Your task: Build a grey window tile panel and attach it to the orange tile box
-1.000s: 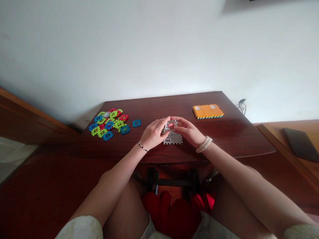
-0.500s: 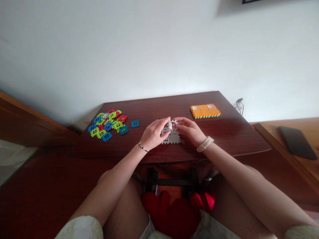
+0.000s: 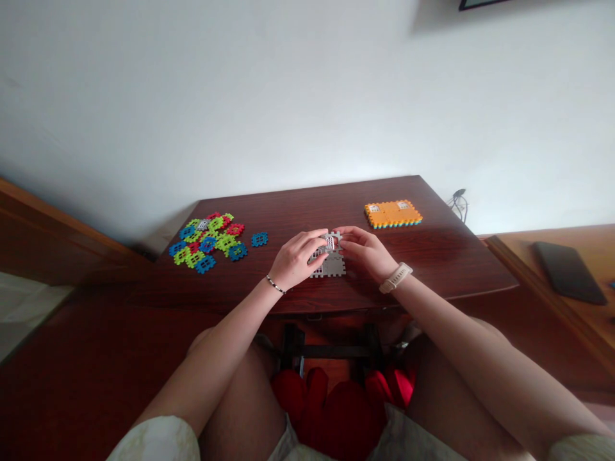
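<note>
In the head view, my left hand (image 3: 295, 257) pinches a small white lattice window (image 3: 330, 242) between thumb and fingers. My right hand (image 3: 368, 253) grips the right edge of a grey notched building panel (image 3: 338, 237) with an opening in it. The window sits at that opening; whether it is seated I cannot tell. Below them, a flat grey panel (image 3: 335, 267) with white lattice windows at its left lies on the table, partly covered by my left hand.
A pile of red, green and blue notched window pieces (image 3: 207, 244) lies at the table's left, with one blue piece (image 3: 260, 239) apart from it. Stacked orange panels (image 3: 393, 212) sit at the back right. The table's (image 3: 307, 297) front edge is close to my lap.
The white window has turned a little and sits slightly further right in the held panel's opening. Both hands stay nearly in place; the whole view has shifted slightly.
</note>
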Available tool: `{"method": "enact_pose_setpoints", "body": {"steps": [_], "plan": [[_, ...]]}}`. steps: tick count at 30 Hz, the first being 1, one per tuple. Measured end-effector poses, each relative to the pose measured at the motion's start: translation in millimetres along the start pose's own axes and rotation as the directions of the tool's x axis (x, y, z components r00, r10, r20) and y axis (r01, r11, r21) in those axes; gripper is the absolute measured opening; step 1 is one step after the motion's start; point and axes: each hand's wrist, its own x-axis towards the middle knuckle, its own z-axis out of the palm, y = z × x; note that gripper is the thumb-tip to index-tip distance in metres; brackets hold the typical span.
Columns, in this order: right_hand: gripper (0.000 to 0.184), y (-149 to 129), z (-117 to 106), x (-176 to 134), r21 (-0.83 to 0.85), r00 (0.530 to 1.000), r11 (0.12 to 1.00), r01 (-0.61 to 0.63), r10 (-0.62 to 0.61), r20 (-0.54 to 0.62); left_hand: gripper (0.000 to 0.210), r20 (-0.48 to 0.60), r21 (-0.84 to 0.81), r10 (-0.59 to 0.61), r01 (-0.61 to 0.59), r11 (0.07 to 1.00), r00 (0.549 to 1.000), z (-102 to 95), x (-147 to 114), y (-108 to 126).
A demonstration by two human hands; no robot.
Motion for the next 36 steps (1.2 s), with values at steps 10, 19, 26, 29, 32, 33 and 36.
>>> {"method": "enact_pose_setpoints", "body": {"steps": [10, 19, 26, 29, 32, 33, 36], "plan": [[0.04, 2, -1, 1, -0.014, 1.0, 1.0, 0.011, -0.011, 0.001, 0.019, -0.016, -0.011, 0.024, -0.024, 1.0, 1.0, 3.9, -2, -4], [0.039, 2, -1, 1, -0.022, 1.0, 1.0, 0.011, -0.01, 0.023, 0.017, -0.001, -0.01, 0.013, -0.013, 1.0, 1.0, 5.2, -5, -7], [0.039, 3, -1, 1, -0.038, 0.999, 0.999, -0.003, 0.004, 0.032, 0.018, -0.005, 0.02, 0.049, -0.049, 0.999, 0.999, 9.9, -9, -13], [0.04, 3, -1, 1, -0.047, 0.999, 0.999, -0.003, 0.004, 0.035, 0.018, -0.006, 0.025, 0.055, -0.055, 0.998, 0.998, 11.5, -9, -14], [0.04, 3, -1, 1, -0.057, 0.999, 0.998, 0.0, 0.002, 0.034, 0.018, -0.015, 0.011, 0.06, -0.06, 0.998, 0.998, 12.3, -10, -14], [0.039, 3, -1, 1, -0.06, 0.999, 0.998, 0.0, 0.002, 0.035, 0.018, -0.018, 0.006, 0.061, -0.061, 0.998, 0.998, 12.5, -10, -14], [0.038, 4, -2, 1, -0.069, 0.999, 0.998, -0.003, 0.005, 0.034, 0.018, -0.019, -0.004, 0.061, -0.061, 0.998, 0.998, 13.4, -10, -15]]}}
